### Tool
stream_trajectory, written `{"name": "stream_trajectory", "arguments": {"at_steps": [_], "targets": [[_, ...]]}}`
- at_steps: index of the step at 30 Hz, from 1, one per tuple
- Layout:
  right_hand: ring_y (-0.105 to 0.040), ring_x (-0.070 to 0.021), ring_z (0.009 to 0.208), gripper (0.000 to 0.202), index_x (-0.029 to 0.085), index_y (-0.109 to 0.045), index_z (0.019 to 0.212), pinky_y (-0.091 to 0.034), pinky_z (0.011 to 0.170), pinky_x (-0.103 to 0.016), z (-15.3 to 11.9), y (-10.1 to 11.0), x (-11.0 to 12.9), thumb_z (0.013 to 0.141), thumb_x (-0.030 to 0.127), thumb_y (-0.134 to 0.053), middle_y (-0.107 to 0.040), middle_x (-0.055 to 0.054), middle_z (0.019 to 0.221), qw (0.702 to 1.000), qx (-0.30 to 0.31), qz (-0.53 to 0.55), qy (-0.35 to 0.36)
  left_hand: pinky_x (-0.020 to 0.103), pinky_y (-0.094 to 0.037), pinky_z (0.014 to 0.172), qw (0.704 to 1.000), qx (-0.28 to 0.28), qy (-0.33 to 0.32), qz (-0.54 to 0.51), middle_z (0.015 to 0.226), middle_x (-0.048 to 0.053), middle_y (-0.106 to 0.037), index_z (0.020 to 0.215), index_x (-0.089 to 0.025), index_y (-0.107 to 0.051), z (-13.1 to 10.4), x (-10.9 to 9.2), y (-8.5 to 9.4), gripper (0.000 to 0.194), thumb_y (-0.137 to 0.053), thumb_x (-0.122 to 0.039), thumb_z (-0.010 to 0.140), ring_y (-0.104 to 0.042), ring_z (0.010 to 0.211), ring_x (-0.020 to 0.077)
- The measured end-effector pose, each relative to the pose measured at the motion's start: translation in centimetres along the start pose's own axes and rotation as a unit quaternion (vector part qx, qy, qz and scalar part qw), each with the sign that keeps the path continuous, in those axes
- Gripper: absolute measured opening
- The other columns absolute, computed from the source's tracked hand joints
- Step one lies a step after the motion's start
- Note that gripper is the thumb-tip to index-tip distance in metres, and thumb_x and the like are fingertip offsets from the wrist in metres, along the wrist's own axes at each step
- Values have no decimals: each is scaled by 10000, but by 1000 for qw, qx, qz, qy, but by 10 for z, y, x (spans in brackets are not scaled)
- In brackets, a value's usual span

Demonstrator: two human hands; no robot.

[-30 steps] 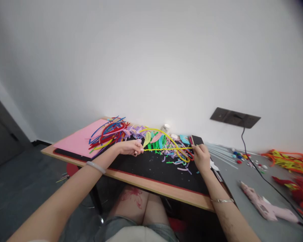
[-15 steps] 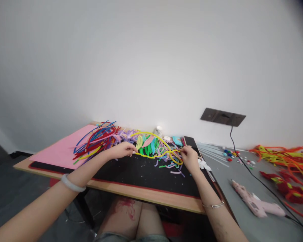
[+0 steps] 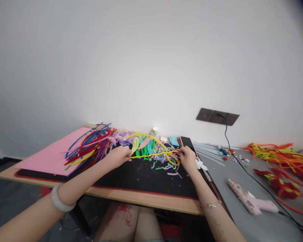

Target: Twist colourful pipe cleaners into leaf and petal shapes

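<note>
Between my hands a yellow pipe cleaner (image 3: 151, 155) is stretched nearly straight above the black mat (image 3: 131, 178). My left hand (image 3: 121, 156) pinches its left end, and my right hand (image 3: 187, 158) pinches the right end. Another yellow pipe cleaner (image 3: 151, 136) arches behind it and curls down beside my right fingers; whether the two are joined I cannot tell. Just beyond lie leaf-like shapes bent from pipe cleaners: a pale yellow one (image 3: 135, 145), a pink one (image 3: 144, 143) and several green ones. Short cut pieces (image 3: 172, 173) are scattered near my right hand.
Red and blue pipe cleaners (image 3: 91, 141) lie heaped on pink paper (image 3: 45, 153) at left. A white cup (image 3: 155, 131) stands by the wall. On the grey table at right are a pink glue gun (image 3: 252, 201), its black cord (image 3: 242, 164), pompoms (image 3: 225, 154) and orange-yellow pipe cleaners (image 3: 267, 153).
My left hand has drawn a little to the left, and the wavy yellow pipe cleaner is now pulled straighter. My right hand keeps its grip. The view has shifted slightly.
</note>
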State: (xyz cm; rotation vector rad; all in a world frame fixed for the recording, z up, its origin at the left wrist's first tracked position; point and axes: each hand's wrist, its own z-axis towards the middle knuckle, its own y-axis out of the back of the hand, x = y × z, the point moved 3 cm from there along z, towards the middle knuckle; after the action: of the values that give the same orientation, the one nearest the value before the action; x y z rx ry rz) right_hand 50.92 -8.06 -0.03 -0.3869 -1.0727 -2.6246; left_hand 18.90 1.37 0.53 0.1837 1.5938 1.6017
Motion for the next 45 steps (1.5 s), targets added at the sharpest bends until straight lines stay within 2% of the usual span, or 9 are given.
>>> {"name": "stream_trajectory", "arguments": {"at_steps": [5, 10, 17, 20, 23, 27, 30, 36, 45], "targets": [[-472, -163, 647, 266, 179, -561, 647, -370, 612, -271, -1, 5, 2, 874, 167, -424, -458, -30, 682, 998, -23, -36, 47, 246, -412, 532, 971, 146, 106, -154, 535, 38, -633, 501, -173, -569, -2, 8, -9, 222, -698, -232, 672, -607, 521, 169], [-449, -170, 673, 269, 189, -603, 698, -376, 633, -278, 1, 13, -3, 905, 207, -433, -456, -34, 686, 993, -73, -40, 81, 291, -504, 581, 847, 363, 131, -365, 649, 69, -719, 622, -158, -653, -13, 2, -20, 249, -810, -348, 592, -666, 583, 193], [-470, -174, 695, 257, 197, -632, 728, -398, 657, -292, 5, 16, -7, 900, 215, -443, -484, -43, 698, 992, -91, -13, 82, 280, -494, 481, 719, 459, 86, -515, 489, 18, -638, 587, -164, -643, -28, -10, -33, 276, -844, -348, 541, -594, 455, 161], [-483, -173, 672, 265, 193, -614, 679, -403, 647, -293, 9, 16, -5, 884, 227, -450, -492, -43, 676, 995, -84, 5, 62, 250, -467, 455, 709, 416, 99, -561, 471, 10, -617, 577, -156, -613, -28, -3, -31, 283, -843, -320, 549, -551, 409, 130], [-509, -164, 614, 216, 185, -601, 623, -401, 600, -280, 15, 11, -4, 809, 210, -495, -525, -34, 636, 999, -21, 36, -2, 219, -462, 500, 719, 242, 131, -638, 457, -29, -563, 638, -148, -610, -13, 9, -14, 189, -784, -222, 641, -518, 409, 89], [-538, -156, 536, 99, 177, -612, 593, -402, 546, -256, 18, -5, 3, 665, 154, -548, -587, -11, 551, 980, 111, 85, -142, 199, -480, 578, 624, -29, 181, -760, 583, -17, -569, 735, -147, -598, 16, 23, 13, 232, -485, -252, 908, -540, 504, 70], [-575, -161, 564, 91, 163, -620, 589, -401, 538, -243, 21, -14, 18, 629, 120, -551, -631, -20, 572, 959, 171, 116, -193, 185, -487, 564, 585, -139, 180, -779, 757, 40, -640, 869, -144, -620, 31, 20, 13, 286, -417, -331, 944, -585, 602, 87], [-559, -136, 543, 125, 152, -624, 581, -386, 505, -216, 28, -29, 48, 589, 59, -542, -625, -8, 555, 941, 230, 150, -198, 210, -478, 637, 679, 79, 221, -695, 939, 83, -681, 947, -162, -637, 36, -18, -42, 192, -638, -316, 832, -617, 704, 114], [-522, -116, 543, 28, 159, -667, 662, -371, 515, -209, 17, -38, 67, 665, 179, -648, -617, 16, 594, 892, 391, 210, -84, 203, -361, 496, 727, -53, 157, -667, 703, -13, -560, 799, -167, -571, 63, -24, -50, 207, -525, -349, 885, -439, 513, 61]]}}
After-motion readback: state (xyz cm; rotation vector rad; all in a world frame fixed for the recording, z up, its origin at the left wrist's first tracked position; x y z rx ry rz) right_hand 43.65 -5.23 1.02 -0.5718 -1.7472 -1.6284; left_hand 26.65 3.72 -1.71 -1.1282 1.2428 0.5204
